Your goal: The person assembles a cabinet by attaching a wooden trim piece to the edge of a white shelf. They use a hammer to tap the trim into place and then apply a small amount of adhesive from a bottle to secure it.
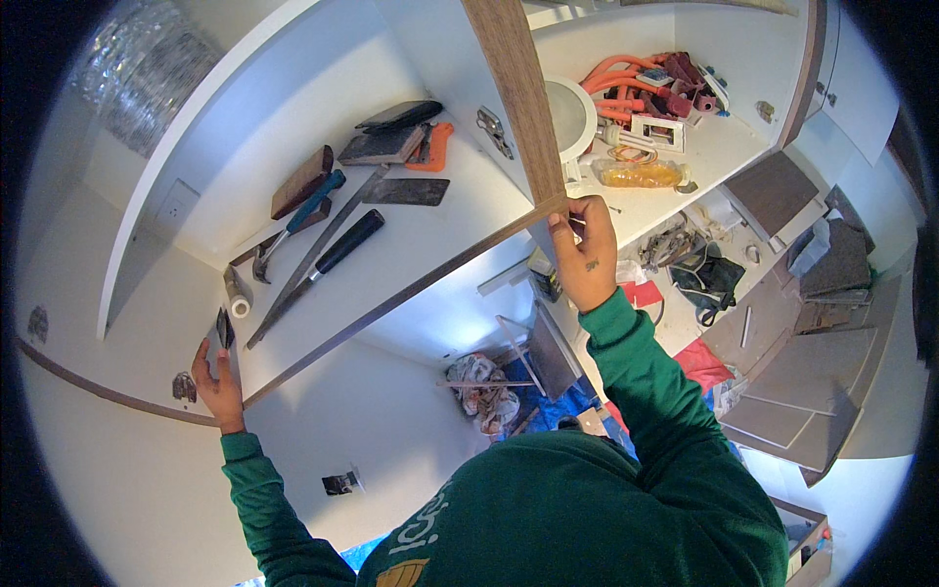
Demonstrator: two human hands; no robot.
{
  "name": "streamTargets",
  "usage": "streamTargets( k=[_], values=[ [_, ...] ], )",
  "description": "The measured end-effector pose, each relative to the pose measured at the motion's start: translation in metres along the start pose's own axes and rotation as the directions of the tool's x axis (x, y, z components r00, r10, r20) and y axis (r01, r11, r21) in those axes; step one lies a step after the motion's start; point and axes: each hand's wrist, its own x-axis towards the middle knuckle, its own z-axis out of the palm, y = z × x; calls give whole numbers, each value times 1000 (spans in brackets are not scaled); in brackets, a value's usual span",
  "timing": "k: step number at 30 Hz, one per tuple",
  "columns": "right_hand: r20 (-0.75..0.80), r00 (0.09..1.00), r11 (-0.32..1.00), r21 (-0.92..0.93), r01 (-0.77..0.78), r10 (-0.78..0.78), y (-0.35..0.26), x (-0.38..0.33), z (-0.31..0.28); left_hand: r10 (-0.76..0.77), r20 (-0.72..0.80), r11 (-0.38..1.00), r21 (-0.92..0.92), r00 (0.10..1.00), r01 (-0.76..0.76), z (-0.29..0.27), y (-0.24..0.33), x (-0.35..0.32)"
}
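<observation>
Wood-grain edging runs along the front of a white shelf (411, 249), from about 8 o'clock up toward the centre. There it meets a brown upright (518, 98) that climbs to 12 o'clock. The right hand (585, 249), just right of centre, grips the corner where edging and upright meet, thumb and fingers closed on the upright's lower end. A green sleeve (655, 382) leads down from it to the person's body at 6 o'clock.

The left hand (217, 377), at 8 o'clock, is at the shelf's far end. Its fingers point up, narrow, holding a small dark scraper (225, 328) against the shelf edge. Just above the scraper lies a small white roll (240, 306).

On the shelf, between 10 and 11 o'clock, tools lie close together: a claw hammer (293, 225) with a blue handle, a long flat blade (313, 259) with a black handle, a brown wooden block (301, 181), a dark flat plate (406, 192), a grey sanding block (381, 147), and an orange-handled tool (435, 147) just beside it.

At 1 o'clock, on the next shelf section, sit a round white light fitting (569, 117), a heap of orange tubing (636, 88) and a yellowish bag (641, 174).

Below, at 3 to 4 o'clock, brown panels (812, 382) lie on the floor, well apart from both hands. Near 6 o'clock a crumpled cloth (481, 386) lies on blue sheeting (558, 411).
</observation>
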Motion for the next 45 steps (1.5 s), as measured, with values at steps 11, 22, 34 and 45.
streamTargets(
  k=[11, 22, 34, 45],
  values=[
    [-44, 987, 983, 103, -149, 154, -6, -2, 2, -1, -9, 1000, 5, 1000, 1, 3, -9, 3],
    [198, 839, 728, 421, -540, 507, -38, -7, -12, -14, -3, 995, -102, 1000, 14, 2, -4, 0],
    [288, 791, 662, 436, -610, 539, -47, -1, 7, -13, 4, 999, -29, 1000, 13, 3, -17, 2],
    [322, 787, 627, 477, -615, 527, -44, -3, 7, -19, -5, 997, -76, 1000, 18, 2, -4, 1]
  ],
)
